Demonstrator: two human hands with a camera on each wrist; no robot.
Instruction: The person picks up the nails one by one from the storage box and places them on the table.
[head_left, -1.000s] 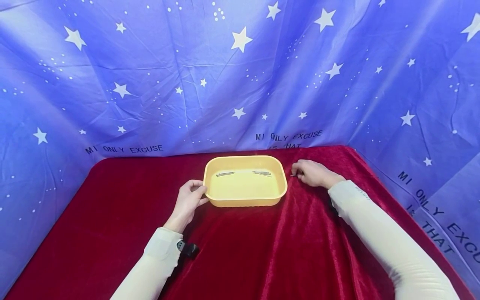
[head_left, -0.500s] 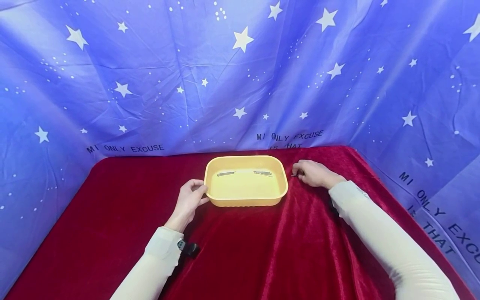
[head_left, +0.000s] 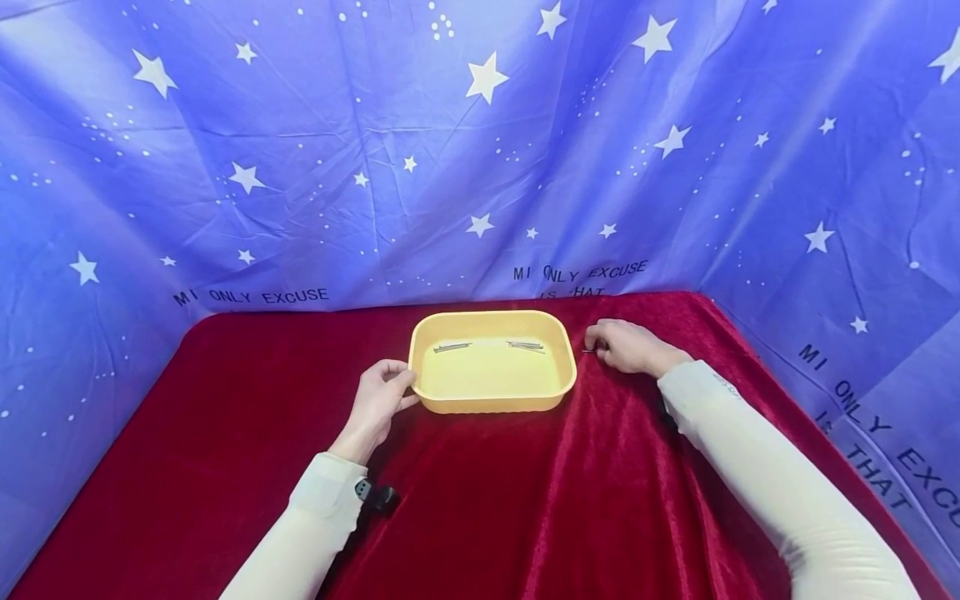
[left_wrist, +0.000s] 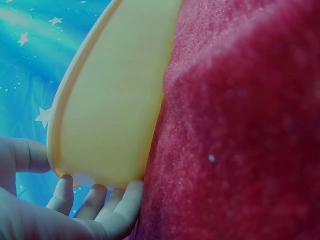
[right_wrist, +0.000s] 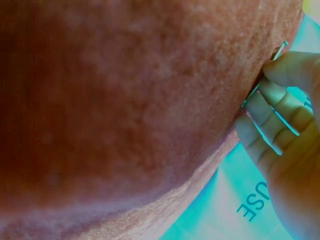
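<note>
The yellow tray (head_left: 491, 379) is gripped at its left end by the left hand (head_left: 372, 407), with the fingers clamped on rim and outer wall, as 1.0 s ago. Just beyond its right end, a nail (right_wrist: 250, 96) is likewise kept pinched between thumb and fingers by the right hand (head_left: 628, 346), close to the red cloth (head_left: 247, 433). Inside the tray, 2 groups of nails (head_left: 452, 347) are left unmoved; only the head view has been shifted slightly.

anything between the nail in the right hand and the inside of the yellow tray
Only the right wall of the yellow tray stands between; from there to the nail, just red cloth shows.
</note>
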